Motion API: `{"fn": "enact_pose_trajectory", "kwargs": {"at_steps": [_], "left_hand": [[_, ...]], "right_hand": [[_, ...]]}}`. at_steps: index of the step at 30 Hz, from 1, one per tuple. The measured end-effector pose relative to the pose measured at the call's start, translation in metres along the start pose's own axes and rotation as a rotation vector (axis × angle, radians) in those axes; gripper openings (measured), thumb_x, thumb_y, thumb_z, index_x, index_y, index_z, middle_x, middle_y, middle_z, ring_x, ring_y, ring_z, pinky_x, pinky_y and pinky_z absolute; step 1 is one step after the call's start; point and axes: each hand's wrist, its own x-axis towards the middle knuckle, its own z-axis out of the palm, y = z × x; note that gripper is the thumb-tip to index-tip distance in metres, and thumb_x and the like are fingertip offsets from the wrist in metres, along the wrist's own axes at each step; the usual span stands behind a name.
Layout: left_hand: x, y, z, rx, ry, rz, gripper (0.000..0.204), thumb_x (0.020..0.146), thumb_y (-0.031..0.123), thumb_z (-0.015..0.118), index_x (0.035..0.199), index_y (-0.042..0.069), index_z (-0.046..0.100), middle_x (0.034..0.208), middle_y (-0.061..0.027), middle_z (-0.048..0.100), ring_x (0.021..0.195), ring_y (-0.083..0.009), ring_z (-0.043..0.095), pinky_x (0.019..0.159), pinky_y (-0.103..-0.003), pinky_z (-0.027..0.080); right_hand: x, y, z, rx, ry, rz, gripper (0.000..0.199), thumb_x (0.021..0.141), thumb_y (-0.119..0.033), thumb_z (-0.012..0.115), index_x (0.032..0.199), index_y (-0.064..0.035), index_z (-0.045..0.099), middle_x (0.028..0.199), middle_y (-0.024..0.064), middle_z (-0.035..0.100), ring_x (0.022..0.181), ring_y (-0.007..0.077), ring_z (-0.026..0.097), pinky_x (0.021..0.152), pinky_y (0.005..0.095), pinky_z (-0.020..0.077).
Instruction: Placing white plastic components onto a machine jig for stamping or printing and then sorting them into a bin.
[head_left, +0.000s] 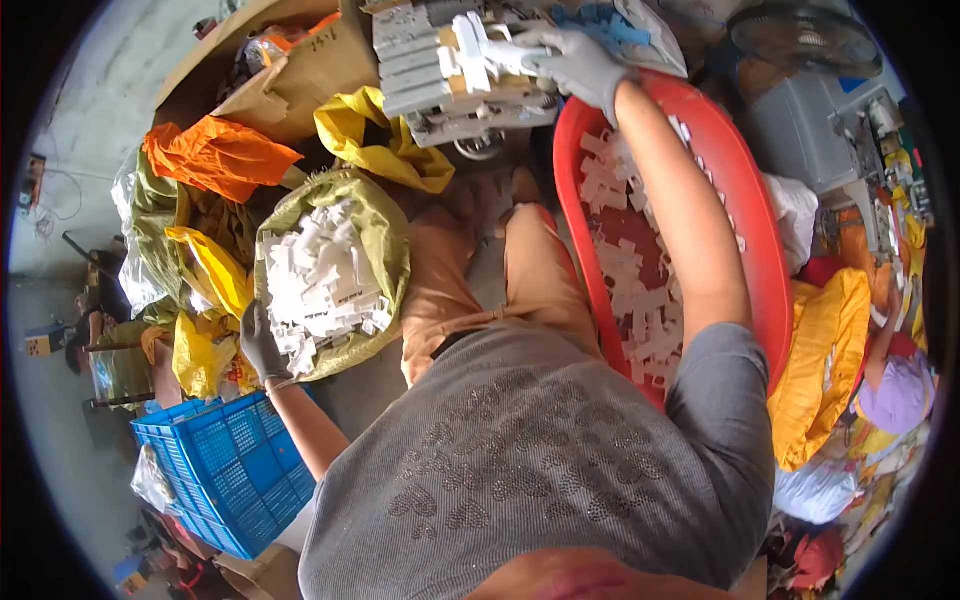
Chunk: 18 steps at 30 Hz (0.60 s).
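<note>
At the far side, my right hand [583, 74] in a grey glove closes its fingers on the end of a white plastic piece [505, 58]. More white pieces lie there, on top of a grey slatted metal machine [425, 85]. My left hand [259, 344], also gloved in grey, is at the left rim of an olive woven sack [396, 255] and appears to grip its edge; part of its fingers is hidden. Flat white plastic pieces [325, 265] fill the sack in a heap. Below my right arm stands a large red tub [745, 180] with similar white pieces scattered inside.
A blue plastic crate [225, 470] stands near left. Beyond the sack are a yellow bag [420, 165], an orange bag [215, 160] and a cardboard box [300, 90]. A yellow sack [820, 370] lies right of the tub, with a fan [805, 40] farther back. Another person [895, 390] is at far right.
</note>
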Motion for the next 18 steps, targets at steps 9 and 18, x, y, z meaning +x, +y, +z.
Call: {"fn": "enact_pose_trajectory", "kwargs": {"at_steps": [9, 18], "left_hand": [[-0.023, 0.07, 0.089, -0.128, -0.421, 0.148, 0.034, 0.095, 0.021, 0.051, 0.119, -0.003, 0.055, 0.116, -0.0104, 0.06, 0.103, -0.019, 0.059, 0.091, -0.03, 0.047], [-0.034, 0.073, 0.125, 0.005, -0.557, 0.128, 0.033, 0.094, 0.021, 0.052, 0.118, -0.002, 0.057, 0.113, -0.0102, 0.062, 0.1, -0.0186, 0.06, 0.089, -0.03, 0.047]], "right_hand": [[-0.085, 0.09, -0.043, 0.022, 0.434, -0.011, 0.036, 0.092, -0.022, 0.055, 0.124, -0.0069, 0.05, 0.077, 0.0001, 0.057, 0.062, 0.0085, 0.051, 0.057, 0.0225, 0.0424], [-0.349, 0.256, 0.056, -0.649, 0.451, 1.091, 0.065, 0.079, -0.045, 0.062, 0.128, -0.0063, 0.046, 0.118, 0.0217, 0.057, 0.113, 0.0386, 0.052, 0.095, 0.043, 0.0426]]}}
